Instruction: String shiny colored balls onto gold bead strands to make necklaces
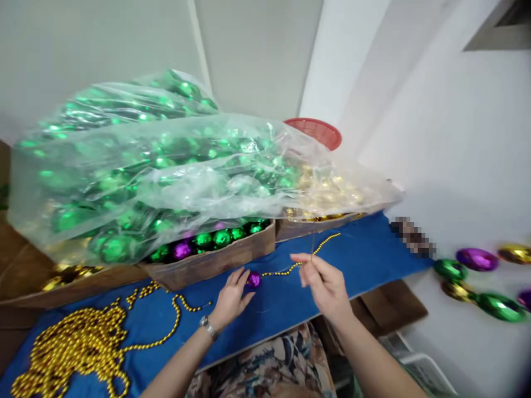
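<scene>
My left hand, with a metal watch at the wrist, has its fingertips and thumb around a shiny purple ball on the blue cloth. Gold beads on a string run from beside the ball toward the upper right, passing behind my right hand. That hand is raised above the cloth, thumb and fingers pinched on a thin upright needle-like piece. Its exact kind is too fine to make out.
A heap of gold bead strings lies at the left. Behind stand cardboard boxes of green, purple and gold balls, covered by a clear plastic bag of green balls. A red basket is farther back; large coloured ornaments hang at right.
</scene>
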Demonstrator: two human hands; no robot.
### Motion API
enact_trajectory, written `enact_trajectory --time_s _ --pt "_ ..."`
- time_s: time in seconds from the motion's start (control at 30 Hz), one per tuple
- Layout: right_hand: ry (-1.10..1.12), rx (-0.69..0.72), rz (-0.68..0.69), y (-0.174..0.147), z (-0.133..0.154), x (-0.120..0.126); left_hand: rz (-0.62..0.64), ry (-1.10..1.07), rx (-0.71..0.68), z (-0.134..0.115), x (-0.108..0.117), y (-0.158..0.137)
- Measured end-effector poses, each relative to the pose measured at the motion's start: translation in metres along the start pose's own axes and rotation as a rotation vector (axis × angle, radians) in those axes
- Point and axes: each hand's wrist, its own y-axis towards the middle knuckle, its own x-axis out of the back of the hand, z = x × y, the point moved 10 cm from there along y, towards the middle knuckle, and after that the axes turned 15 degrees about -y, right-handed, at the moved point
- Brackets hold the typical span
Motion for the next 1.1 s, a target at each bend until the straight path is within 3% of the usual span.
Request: enact_trajectory --time_s 0.13,0.23,0.37,0.57,0.67,0.8,1.1 --pt "-0.061 -0.001 0.143 -0.013 -0.003 -0.039 -0.286 0.074 -0.137 -0.04 0.092 0.03" --pt "-0.104 0.01 0.182 -0.018 -0.003 -0.066 -0.287 0.335 -0.054 -0.038 0.122 0.07" --pt "-0.152 0.085 0.197 -0.02 0.0 -0.079 -0.109 0.465 0.007 -0.019 0.112 0.102" --pt "-0.178 0.111 0.158 -0.022 -0.012 -0.072 -0.095 0.405 -0.068 -0.013 0.099 0.092" --pt "-0.212 0.146 0.15 -0.021 -0.011 -0.075 -0.123 0.299 -0.106 -0.008 0.104 0.09" --pt "-0.247 0.172 0.137 -0.019 -0.006 -0.077 -0.134 0.18 -0.051 0.0 0.113 0.093" --pt "-0.463 0.312 0.044 -0.023 -0.003 -0.066 -0.234 -0.363 0.059 -0.027 0.138 0.053"
